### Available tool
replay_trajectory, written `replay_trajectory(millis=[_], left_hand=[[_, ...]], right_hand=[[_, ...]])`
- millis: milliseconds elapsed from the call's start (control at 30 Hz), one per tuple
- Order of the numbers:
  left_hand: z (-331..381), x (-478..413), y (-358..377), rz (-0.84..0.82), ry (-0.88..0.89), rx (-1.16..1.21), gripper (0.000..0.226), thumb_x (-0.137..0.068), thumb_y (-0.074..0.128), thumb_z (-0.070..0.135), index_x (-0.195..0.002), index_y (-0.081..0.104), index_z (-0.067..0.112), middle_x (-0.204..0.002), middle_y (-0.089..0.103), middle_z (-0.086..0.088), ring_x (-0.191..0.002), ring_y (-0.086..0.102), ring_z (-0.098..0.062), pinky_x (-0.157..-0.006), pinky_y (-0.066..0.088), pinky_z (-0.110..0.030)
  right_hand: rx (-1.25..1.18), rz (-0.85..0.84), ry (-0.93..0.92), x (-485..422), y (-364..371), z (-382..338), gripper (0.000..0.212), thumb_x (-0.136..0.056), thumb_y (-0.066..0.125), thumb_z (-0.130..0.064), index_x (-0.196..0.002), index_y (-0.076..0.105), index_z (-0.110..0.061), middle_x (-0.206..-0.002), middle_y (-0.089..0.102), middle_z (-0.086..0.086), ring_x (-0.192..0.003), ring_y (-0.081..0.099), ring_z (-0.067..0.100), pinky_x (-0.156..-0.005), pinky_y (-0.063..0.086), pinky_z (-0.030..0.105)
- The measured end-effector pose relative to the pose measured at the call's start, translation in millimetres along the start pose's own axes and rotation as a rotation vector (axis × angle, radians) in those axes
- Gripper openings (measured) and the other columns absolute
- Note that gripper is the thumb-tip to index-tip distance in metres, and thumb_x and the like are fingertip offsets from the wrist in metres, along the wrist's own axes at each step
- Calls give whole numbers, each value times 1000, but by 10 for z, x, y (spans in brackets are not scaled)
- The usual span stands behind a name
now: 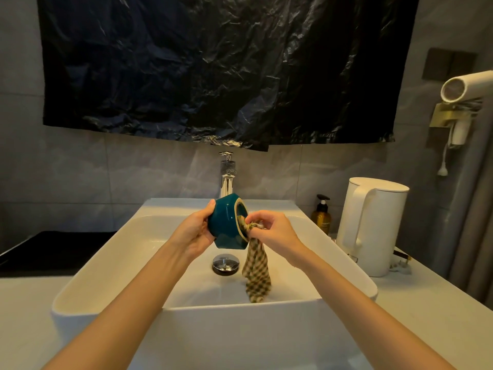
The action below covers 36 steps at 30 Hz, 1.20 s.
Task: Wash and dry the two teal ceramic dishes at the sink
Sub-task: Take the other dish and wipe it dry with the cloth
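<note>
While the left grip (196, 232) curls round the base of the teal faceted ceramic bowl (223, 227), held on its side above the white rectangular sink (120, 237), we note the right grip (276, 231) pinching a beige-and-green checked cloth (256, 271) tucked into the bowl's mouth. The cloth's tail hangs beside the chrome drain plug (226, 263).

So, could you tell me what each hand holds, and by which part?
The left hand grips the teal dish by its base; the right hand pinches the checked cloth near its top.
</note>
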<state>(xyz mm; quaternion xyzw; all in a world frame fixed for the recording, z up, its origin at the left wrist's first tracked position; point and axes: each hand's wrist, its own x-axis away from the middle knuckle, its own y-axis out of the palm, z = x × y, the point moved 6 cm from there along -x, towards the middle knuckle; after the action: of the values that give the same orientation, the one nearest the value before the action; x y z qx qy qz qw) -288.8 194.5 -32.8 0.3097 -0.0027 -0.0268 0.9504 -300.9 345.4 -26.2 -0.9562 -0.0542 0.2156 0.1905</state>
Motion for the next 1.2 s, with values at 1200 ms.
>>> replay_trajectory(millis=[1200], left_hand=[[-341,919,1451,-554,185,-771,27,-96,45,27,-106,66,13,-91,69,-5,-85,63,-14,-73,52,-22]], right_hand=[[717,136,166,1249,-1982,170,41,-88,62,-17,-127,55,-29,-133,50,-1,-117,49,18,-94,45,31]])
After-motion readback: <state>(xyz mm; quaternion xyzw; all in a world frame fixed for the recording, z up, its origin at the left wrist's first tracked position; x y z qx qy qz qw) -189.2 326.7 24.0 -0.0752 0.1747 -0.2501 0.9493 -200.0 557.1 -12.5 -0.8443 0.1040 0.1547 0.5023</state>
